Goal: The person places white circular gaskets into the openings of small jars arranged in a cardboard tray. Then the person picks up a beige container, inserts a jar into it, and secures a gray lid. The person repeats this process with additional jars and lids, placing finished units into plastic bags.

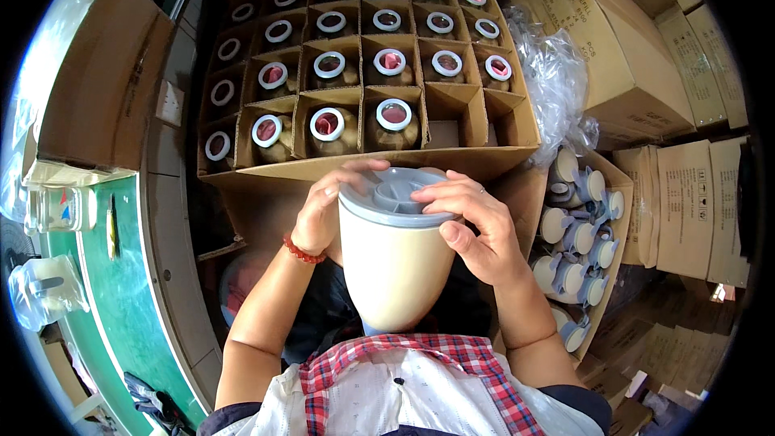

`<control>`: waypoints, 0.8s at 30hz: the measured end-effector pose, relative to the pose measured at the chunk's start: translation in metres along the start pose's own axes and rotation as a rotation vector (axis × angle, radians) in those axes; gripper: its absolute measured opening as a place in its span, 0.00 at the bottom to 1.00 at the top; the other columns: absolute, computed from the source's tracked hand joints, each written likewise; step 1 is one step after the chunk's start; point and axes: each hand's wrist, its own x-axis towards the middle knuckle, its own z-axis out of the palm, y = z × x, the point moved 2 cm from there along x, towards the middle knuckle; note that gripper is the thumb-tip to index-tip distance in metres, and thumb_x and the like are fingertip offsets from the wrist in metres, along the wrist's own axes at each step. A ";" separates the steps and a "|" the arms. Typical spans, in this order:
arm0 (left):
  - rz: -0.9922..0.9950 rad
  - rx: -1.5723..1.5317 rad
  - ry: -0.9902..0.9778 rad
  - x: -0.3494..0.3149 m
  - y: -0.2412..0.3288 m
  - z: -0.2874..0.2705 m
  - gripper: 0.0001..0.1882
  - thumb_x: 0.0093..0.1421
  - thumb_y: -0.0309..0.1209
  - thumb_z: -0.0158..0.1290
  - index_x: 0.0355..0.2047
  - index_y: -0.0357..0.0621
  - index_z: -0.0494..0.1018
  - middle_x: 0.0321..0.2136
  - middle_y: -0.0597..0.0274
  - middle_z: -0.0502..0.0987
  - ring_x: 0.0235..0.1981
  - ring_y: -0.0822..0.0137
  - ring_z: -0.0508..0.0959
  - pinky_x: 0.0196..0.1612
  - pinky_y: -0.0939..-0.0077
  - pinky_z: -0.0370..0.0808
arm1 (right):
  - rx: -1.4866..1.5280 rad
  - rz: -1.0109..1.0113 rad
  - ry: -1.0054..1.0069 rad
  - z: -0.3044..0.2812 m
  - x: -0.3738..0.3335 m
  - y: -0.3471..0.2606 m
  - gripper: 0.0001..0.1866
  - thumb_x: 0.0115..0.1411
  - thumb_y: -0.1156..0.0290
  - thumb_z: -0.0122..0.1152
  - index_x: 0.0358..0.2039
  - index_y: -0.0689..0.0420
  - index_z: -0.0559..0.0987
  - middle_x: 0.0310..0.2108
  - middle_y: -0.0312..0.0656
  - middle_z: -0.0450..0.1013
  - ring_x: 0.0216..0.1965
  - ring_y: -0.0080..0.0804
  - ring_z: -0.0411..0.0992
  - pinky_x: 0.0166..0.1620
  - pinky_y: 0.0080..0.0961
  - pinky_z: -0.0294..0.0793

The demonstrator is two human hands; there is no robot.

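Observation:
A cream flask body [395, 274] stands upright in front of my chest, its wider end up. Across that end sits a grey round cap [394, 193] with a recessed middle. My left hand [321, 208] grips the cap's left edge, fingers curled over the rim. On the other side my right hand [478, 222] has its fingers on top of the cap and its thumb against the side. Just beyond is a divided carton [404, 161] of glass flask refills [393, 131] with pale collars. Pink pieces show inside some. Bare cardboard shows in its near right compartments.
At right, an open box [617, 250] holds several grey-and-cream flask tops [581, 234]. Clear plastic wrap [553, 81] hangs beside the carton, near stacked cardboard boxes [622, 56]. A green-topped table [129, 274] on the left carries a clear container [64, 208] and a yellow-handled tool [112, 230].

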 end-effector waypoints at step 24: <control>0.135 0.845 0.063 0.031 0.069 0.100 0.16 0.64 0.40 0.50 0.35 0.40 0.78 0.43 0.51 0.78 0.48 0.55 0.76 0.53 0.62 0.69 | 0.883 0.673 -0.175 -0.006 0.028 0.110 0.34 0.70 0.48 0.30 0.54 0.68 0.72 0.54 0.51 0.71 0.56 0.36 0.69 0.60 0.33 0.64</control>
